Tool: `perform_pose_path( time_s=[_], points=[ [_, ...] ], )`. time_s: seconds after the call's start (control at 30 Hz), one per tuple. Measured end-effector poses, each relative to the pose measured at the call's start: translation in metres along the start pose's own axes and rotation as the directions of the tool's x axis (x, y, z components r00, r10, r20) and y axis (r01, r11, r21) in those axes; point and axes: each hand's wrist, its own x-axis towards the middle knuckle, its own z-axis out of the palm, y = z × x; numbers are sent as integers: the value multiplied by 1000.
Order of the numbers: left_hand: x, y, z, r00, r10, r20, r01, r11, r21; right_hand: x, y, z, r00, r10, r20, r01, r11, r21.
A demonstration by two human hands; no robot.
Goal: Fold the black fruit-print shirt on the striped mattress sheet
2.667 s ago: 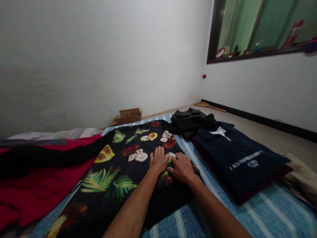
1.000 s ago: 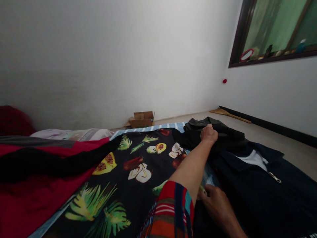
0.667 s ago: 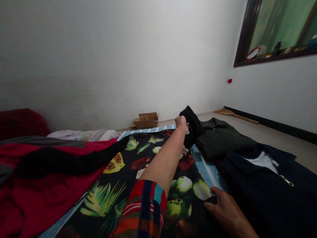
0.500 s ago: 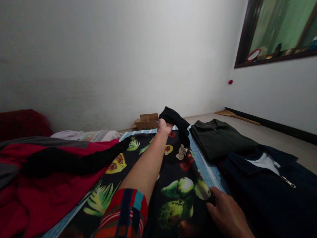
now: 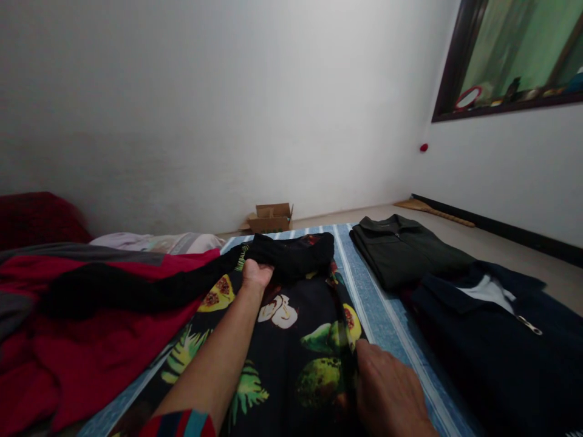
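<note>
A black garment with a fruit-and-leaf print (image 5: pixel 314 321) lies spread in front of me. One plain black sleeve (image 5: pixel 296 258) crosses its top near the neckline. My left hand (image 5: pixel 257 273) is closed on that sleeve at the upper left, its fingertips hidden by the cloth. The other black sleeve (image 5: pixel 136 289) stretches out to the left over a red and grey garment (image 5: pixel 104 352). At the right edge of the printed garment, my right hand (image 5: pixel 392 385) pinches the folded side.
Under the clothes is a blue striped sheet (image 5: pixel 385 315). To the right lie a folded dark green jacket (image 5: pixel 410 252) and a navy zip-up garment (image 5: pixel 492 346). An open cardboard box (image 5: pixel 272 218) stands by the wall, and a broom (image 5: pixel 432 211) lies along the right wall.
My left hand has moved left and toward me, bringing the black sleeve across the top of the printed garment. My right hand has shifted left, drawing the garment's right edge inward.
</note>
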Motion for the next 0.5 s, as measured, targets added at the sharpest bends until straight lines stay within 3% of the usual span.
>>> perform_pose_path(
  time_s=[0.13,0.23,0.33,0.5],
  points=[
    [1,23,10,999,25,47,-20,996,-93,2,-18,-9,999,-33,36,34,998,-52],
    [1,42,6,998,40,51,-31,986,-162,3,-37,-10,994,-94,51,98,992,-76],
    [2,51,-16,1000,31,5,-30,989,-148,3,-54,-1,983,-166,75,172,981,-85],
    [5,47,-64,983,-15,-182,3,998,-68,4,-70,25,975,-222,7,222,972,-77]
  ],
)
